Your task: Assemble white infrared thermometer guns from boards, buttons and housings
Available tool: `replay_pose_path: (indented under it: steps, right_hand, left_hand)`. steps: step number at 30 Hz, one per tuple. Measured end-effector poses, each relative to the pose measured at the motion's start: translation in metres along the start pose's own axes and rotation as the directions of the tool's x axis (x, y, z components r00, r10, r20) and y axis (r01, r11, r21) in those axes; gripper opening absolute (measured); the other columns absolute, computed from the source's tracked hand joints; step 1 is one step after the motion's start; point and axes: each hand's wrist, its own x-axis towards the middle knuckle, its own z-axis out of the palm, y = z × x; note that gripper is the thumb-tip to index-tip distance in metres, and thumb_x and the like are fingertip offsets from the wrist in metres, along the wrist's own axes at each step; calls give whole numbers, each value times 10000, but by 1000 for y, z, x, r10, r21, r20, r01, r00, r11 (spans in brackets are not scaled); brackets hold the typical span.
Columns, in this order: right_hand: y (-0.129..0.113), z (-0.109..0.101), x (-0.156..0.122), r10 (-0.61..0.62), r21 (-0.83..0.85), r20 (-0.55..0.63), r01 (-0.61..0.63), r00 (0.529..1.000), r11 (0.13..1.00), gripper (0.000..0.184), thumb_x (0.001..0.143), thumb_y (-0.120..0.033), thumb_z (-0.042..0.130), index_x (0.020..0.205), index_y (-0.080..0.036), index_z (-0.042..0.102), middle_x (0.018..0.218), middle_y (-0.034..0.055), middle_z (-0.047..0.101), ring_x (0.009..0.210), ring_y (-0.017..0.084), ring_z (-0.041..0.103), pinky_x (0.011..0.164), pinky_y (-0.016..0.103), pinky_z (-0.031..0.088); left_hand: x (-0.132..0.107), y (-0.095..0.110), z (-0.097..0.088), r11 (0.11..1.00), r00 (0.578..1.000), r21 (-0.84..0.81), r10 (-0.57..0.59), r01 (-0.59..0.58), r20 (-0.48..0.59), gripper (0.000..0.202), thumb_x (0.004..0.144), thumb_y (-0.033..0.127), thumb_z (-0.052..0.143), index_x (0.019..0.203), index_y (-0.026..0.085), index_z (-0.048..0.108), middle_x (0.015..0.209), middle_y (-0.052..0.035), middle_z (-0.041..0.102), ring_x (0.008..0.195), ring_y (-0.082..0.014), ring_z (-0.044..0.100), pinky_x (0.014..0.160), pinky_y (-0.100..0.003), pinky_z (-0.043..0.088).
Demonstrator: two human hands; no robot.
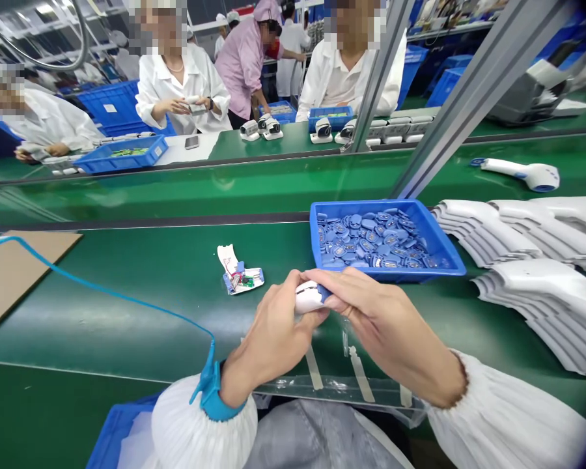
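My left hand (278, 332) is closed around a white plastic device housing (308, 297), held just above the green bench in front of me. Against the blue end of that housing, my right hand (378, 312) presses with thumb and fingers. Much of the housing is hidden by my fingers. Beyond my left hand lies an opened white housing (241, 277) with a green circuit board and wires showing. Just past my right hand is a blue tray (390, 273) full of small blue plastic pieces (371, 238).
Stacked white shell halves (532, 280) stand at the right, with a white handheld device (522, 174) behind them. A blue wrist-strap cord (112, 290) crosses the bench from a brown board (19, 270). A metal post (469, 104) rises behind the tray. Co-workers sit across the line.
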Motion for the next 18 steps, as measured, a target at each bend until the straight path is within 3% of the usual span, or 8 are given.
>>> replay_pose_path:
  steps: [3,6,9,12,14,16,18]
  right_hand:
    - [1,4,-4,-98,-164,-36,91,995,982,336,997,-191,487,1319,-230,573,1236,41,697,1017,171,656,902,348,539]
    - [3,9,-8,-17,-187,-79,2,997,982,252,996,-189,502,1227,-211,600,1182,32,706,1043,146,651,896,272,521]
    - [7,14,-14,31,-157,-137,-53,990,986,189,995,-199,510,1152,-197,615,1094,23,719,977,120,666,864,218,504]
    - [8,12,-22,97,-142,-164,-121,982,982,155,989,-221,528,1105,-216,630,1030,-5,724,892,106,668,777,195,500]
    - [6,6,-25,155,-143,-120,-172,981,975,150,990,-263,531,1101,-238,629,1019,-19,720,857,105,660,716,196,491]
    - [2,-1,-27,203,-151,-54,-209,978,966,152,998,-312,514,1093,-257,619,988,-26,707,794,105,638,657,208,472]
    - [-2,-6,-27,249,-168,15,-243,969,956,166,1007,-357,487,1083,-267,604,924,-29,688,710,107,598,609,226,443]
  left_hand:
    - [0,-1,0,994,999,103,23,-26,36,155,928,238,567,1074,201,527,987,-60,642,842,-228,574,703,-328,421]
    - [-3,-4,3,989,992,88,115,-119,48,134,976,273,529,1093,210,541,1004,-47,646,858,-219,573,734,-333,424]
    - [-5,-9,7,948,957,157,285,-275,-44,147,1002,233,474,1111,208,570,1025,-41,660,886,-211,570,807,-350,408]
    - [-7,-15,11,915,939,246,342,-321,-47,144,992,248,506,1099,202,590,1010,-39,667,888,-212,563,827,-359,391]
    - [-8,-20,15,930,947,231,311,-286,-81,157,990,307,522,1076,201,600,1009,-42,661,900,-209,561,825,-348,395]
    - [-9,-24,21,968,945,196,202,-154,-257,215,1000,350,489,927,186,608,892,-41,645,820,-191,555,759,-320,397]
    - [-8,-28,29,989,888,147,56,13,-456,361,1011,375,442,728,185,563,711,-21,588,676,-162,515,652,-296,365]
